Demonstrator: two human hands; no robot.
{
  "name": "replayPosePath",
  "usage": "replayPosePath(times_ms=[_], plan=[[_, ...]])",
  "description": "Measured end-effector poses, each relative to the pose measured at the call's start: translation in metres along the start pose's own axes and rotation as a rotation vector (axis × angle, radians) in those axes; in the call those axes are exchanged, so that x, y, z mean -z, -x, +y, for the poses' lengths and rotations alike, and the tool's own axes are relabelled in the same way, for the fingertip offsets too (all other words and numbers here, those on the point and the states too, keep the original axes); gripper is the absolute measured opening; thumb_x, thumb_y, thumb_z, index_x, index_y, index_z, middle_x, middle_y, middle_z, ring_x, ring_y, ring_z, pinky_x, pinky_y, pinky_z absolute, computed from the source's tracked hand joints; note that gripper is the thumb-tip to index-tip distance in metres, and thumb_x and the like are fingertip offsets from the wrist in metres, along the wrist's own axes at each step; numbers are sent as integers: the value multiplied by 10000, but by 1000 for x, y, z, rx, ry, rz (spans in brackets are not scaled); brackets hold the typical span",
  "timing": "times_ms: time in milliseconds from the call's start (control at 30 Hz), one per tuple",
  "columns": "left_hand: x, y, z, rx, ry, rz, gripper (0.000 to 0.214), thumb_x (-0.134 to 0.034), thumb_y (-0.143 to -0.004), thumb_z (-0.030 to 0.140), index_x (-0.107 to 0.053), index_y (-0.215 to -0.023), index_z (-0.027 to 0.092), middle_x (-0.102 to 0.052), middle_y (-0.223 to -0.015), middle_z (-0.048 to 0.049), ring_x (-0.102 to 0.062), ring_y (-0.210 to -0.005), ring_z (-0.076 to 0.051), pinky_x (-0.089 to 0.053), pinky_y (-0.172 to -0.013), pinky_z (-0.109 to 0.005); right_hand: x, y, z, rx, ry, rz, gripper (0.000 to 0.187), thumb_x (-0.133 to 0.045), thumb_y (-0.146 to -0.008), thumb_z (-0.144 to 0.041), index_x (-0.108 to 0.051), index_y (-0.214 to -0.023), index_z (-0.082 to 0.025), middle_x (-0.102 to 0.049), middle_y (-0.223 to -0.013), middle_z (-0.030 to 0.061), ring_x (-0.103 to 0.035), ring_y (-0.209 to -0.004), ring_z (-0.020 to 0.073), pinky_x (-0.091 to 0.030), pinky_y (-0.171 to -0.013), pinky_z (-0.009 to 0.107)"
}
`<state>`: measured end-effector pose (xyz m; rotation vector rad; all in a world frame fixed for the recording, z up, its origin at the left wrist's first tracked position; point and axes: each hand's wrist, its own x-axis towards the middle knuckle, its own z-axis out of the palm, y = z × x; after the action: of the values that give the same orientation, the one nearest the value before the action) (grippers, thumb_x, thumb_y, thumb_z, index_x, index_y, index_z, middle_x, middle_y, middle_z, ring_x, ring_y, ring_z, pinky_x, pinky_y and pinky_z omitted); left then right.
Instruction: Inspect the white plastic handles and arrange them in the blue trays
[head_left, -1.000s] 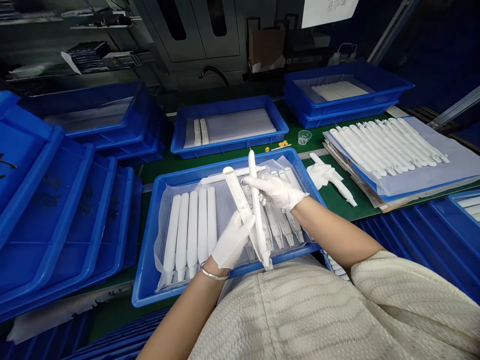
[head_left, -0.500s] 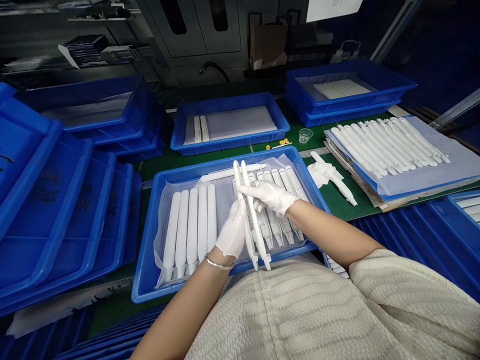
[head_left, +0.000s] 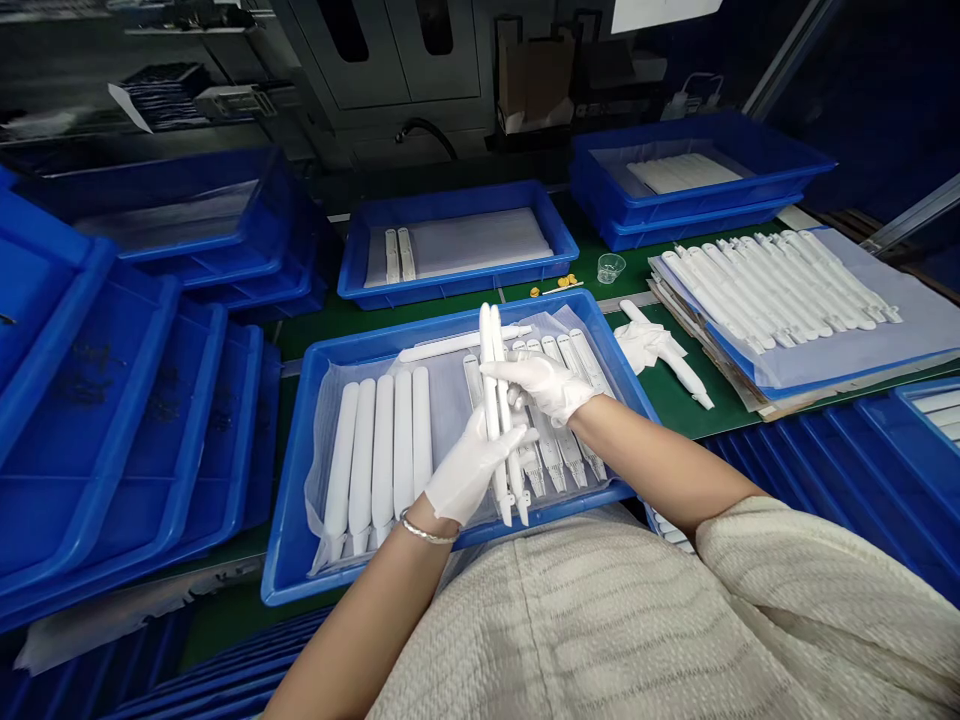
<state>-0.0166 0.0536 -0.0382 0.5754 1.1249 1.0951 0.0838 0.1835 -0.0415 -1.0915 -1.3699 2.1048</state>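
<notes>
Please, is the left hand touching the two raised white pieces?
Touching: the head view shows the left hand closed around the two raised white pieces, its thumb lying across them.

In gloves: two, left hand (head_left: 469, 466) and right hand (head_left: 550, 386)
Held white pieces (head_left: 488, 350): two
Smooth pieces (head_left: 383, 440), left in near tray (head_left: 295, 470): five
Crosswise piece (head_left: 442, 347): one
Open-faced pieces (head_left: 589, 362), right: at least five, partly hidden
Small pieces (head_left: 391, 257) in middle tray (head_left: 459, 287): two
Pieces (head_left: 765, 290) on right sheet (head_left: 919, 290): at least nine, crowded
Bracelet (head_left: 427, 534): one
Clear cup (head_left: 610, 268): one
Yellow bits (head_left: 535, 292): at least three
</notes>
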Motion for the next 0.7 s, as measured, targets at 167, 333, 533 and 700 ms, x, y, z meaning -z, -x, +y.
replayPosePath(times_ms=[167,333,533,700], plan=[[0,7,-2,74,-65,15,671,-811,-836,328,-441,-1385,224,-664,-1108,-109,-746,-950,-257,-645,-850,-426,5,-2,-1,43,-94,-38,376,-855,-739,-436,-620,-815,-153,-601,-665,-11,-502,-498,60,-405,-391,146],[0,3,-3,2,-176,43,693,-846,-783,316,-448,-1336,190,-635,-871,-9,-737,-771,-199,-640,-665,-320,8,-2,1,117,-81,-136,394,-809,-793,-491,-585,-799,-166,-542,-625,-30,-439,-470,53,-338,-359,145],[6,11,-9,51,122,-214,728,-723,-803,662,-553,-1301,159,-735,-931,-100,-744,-785,-244,-625,-672,-364,13,-1,-10,86,-323,-284,380,-822,-784,-443,-604,-756,-133,-397,-478,-90,-283,-389,19,-212,-314,119],[1,16,-18,131,546,-425,780,-589,-758,841,-680,-1140,168,-762,-977,-117,-757,-900,-306,-629,-770,-449,6,3,-12,149,-506,-492,352,-806,-806,-434,-634,-838,-128,-401,-455,-103,-238,-368,9,-246,-317,90]])
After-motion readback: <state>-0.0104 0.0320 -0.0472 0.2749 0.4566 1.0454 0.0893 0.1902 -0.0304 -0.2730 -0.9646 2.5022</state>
